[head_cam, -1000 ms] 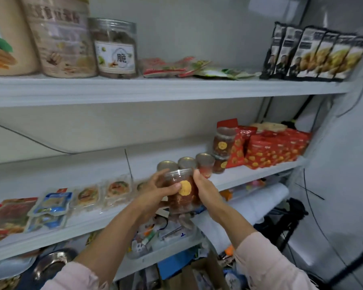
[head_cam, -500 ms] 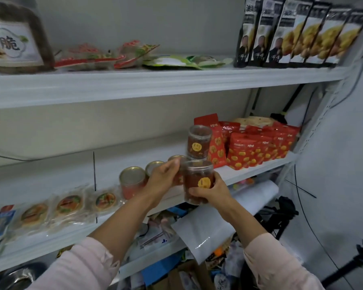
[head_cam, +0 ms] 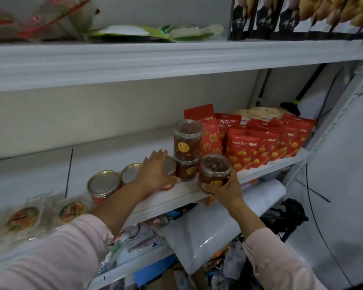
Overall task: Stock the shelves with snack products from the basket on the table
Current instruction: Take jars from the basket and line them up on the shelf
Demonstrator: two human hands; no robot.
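Set the clear round plastic jar of brown nuts [head_cam: 215, 171] flat on the white middle shelf [head_cam: 170, 200], just right of the stack of 2 matching jars [head_cam: 187, 147]. Push it back from the lip before letting go, short of the red snack pouches [head_cam: 260, 143] behind.

Right grip [head_cam: 225, 190] wrapped round the jar's base from below, jar near upright at the shelf's front edge. Left grip [head_cam: 155, 172] flat, fingers straight, resting on a gold-lidded tin [head_cam: 171, 165] just left of the stack.
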